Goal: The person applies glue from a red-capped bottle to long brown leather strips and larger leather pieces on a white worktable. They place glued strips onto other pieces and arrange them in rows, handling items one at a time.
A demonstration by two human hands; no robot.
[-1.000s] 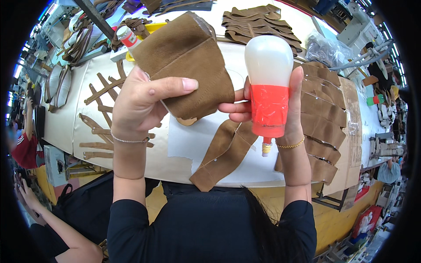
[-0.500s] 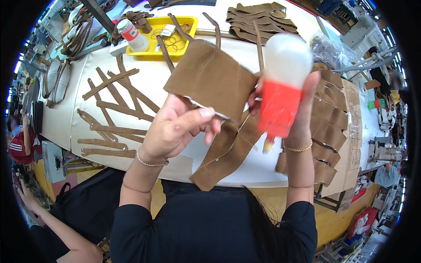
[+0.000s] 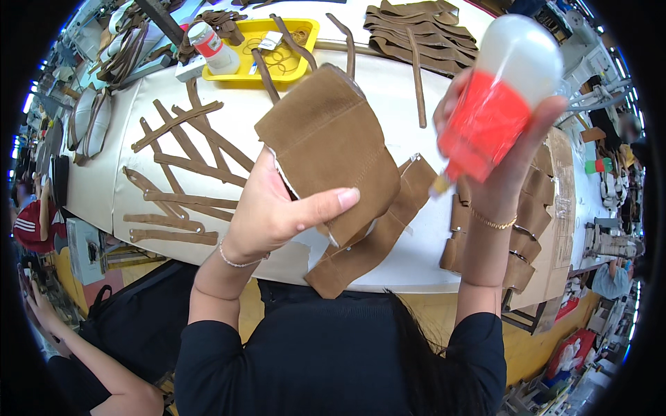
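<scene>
My left hand [image 3: 277,208] is closed on a brown fabric piece [image 3: 333,149], its thumb lying across the face and the fingers behind. The piece is folded or sewn into a wide band with a pale raw edge, and is held above the table. In my right hand [image 3: 531,139] is a squeeze bottle [image 3: 496,104] with a clear body and a red band. It is tilted, its yellowish nozzle pointing down and left, apart from the fabric. Beneath the held piece, another brown fabric strip [image 3: 374,243] lies slantwise on the white table [image 3: 291,260].
Loose brown straps [image 3: 198,168] lie at the left. A yellow tray [image 3: 260,75] with rubber bands stands at the back beside a white jar [image 3: 215,52]. Stacked brown strips [image 3: 420,35] are at the far side, more on cardboard [image 3: 560,194] at the right. Another person's arm [image 3: 104,367] is at lower left.
The bottle has moved up and to the right, away from the fabric, and tilted more. My left hand has turned the fabric piece, and its thumb now lies over the face.
</scene>
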